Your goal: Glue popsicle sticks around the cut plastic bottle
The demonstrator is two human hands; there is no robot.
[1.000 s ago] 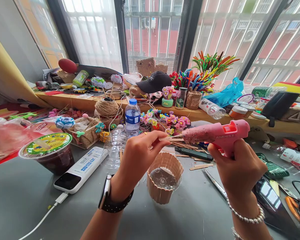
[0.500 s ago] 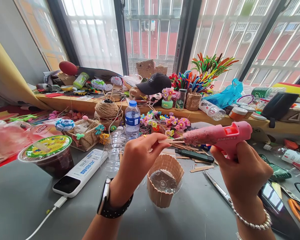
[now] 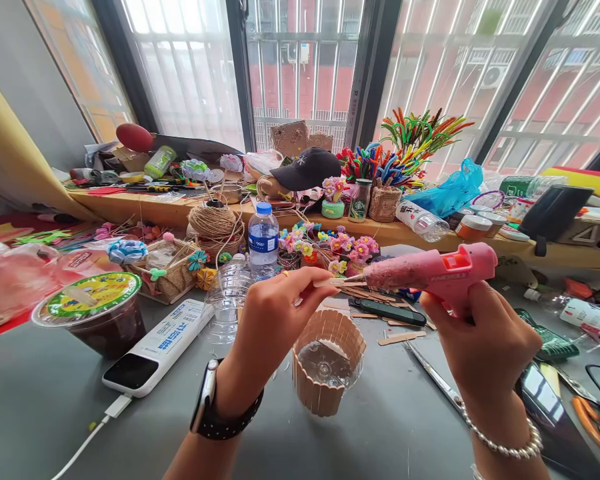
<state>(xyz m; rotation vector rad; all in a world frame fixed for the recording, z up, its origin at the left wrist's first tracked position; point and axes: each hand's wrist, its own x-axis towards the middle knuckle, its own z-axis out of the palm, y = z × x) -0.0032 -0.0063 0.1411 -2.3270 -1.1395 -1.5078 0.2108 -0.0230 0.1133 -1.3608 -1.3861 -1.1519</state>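
Between thumb and fingers, my left hand (image 3: 280,320) pinches a small wooden craft stick (image 3: 337,282), mostly hidden by the fingers. My right hand (image 3: 480,333) is wrapped round the handle of a pink glue gun (image 3: 430,272). The gun points left, and its metal nozzle is at the stick; whether they touch I cannot tell. Below, on the grey table, stands a round cup of clear plastic (image 3: 325,367) with craft sticks (image 3: 320,398) set upright around its wall. Part of its rim on the right has bare plastic showing.
Loose craft sticks (image 3: 403,338), a green utility knife (image 3: 390,311) and scissors (image 3: 435,377) lie right of the cup. On the left are a power bank (image 3: 155,350) with a cable and a lidded drink cup (image 3: 93,313). A water bottle (image 3: 263,243) stands behind.
The view has shifted very slightly. Both hands, the craft stick and the glue gun keep nearly the same positions relative to each other.
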